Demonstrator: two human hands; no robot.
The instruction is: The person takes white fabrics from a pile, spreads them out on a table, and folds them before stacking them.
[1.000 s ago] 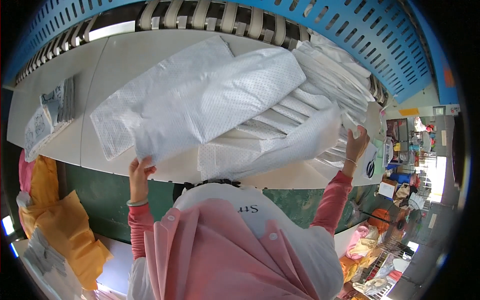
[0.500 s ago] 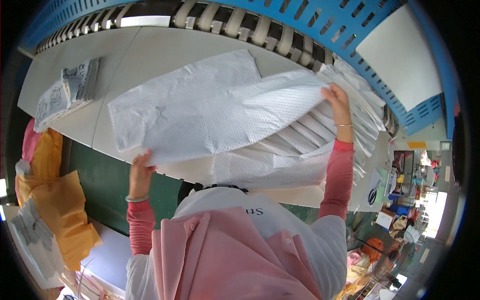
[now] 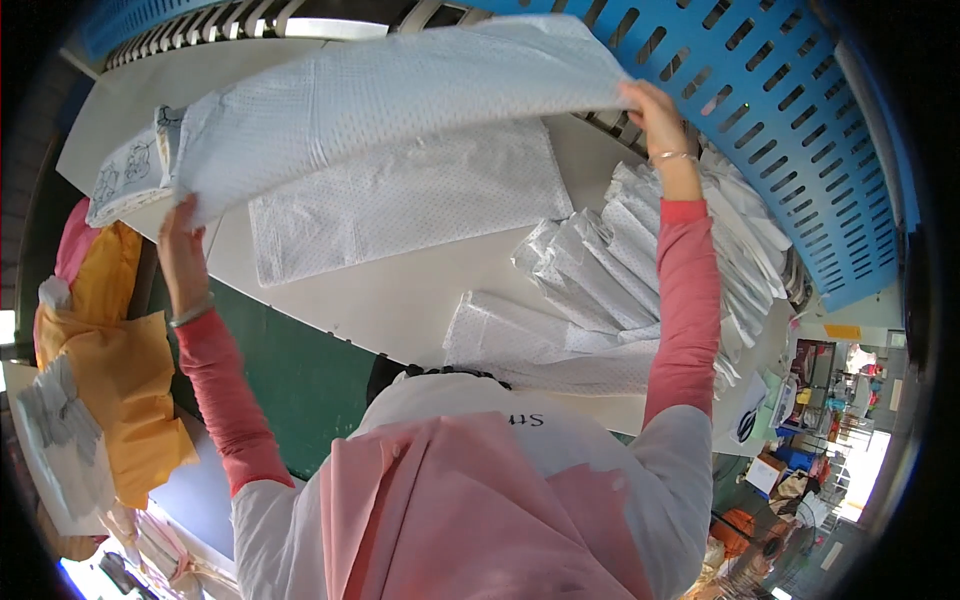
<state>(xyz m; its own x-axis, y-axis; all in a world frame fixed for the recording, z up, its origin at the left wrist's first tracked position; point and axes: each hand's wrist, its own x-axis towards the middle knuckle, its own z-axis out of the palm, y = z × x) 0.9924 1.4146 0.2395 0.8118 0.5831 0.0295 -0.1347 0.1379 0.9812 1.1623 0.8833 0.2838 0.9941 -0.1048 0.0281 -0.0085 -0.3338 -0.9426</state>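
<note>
A white perforated fabric piece is stretched in the air between my two hands, over the back of the grey worktable. My left hand pinches its lower left corner, near a folded printed white bundle. My right hand grips its right end. Another white perforated piece lies flat beneath it. Right of that are a fanned pile of white pieces and, nearer my body, a loose white piece.
A blue slotted panel and a strapped conveyor edge run behind the table. Orange and pink cloths hang at the lower left. Shelving and assorted goods are in the background at right.
Both hands have moved upward, the left one also leftward, carrying the top piece up and toward the back left. The piece beneath it is now uncovered.
</note>
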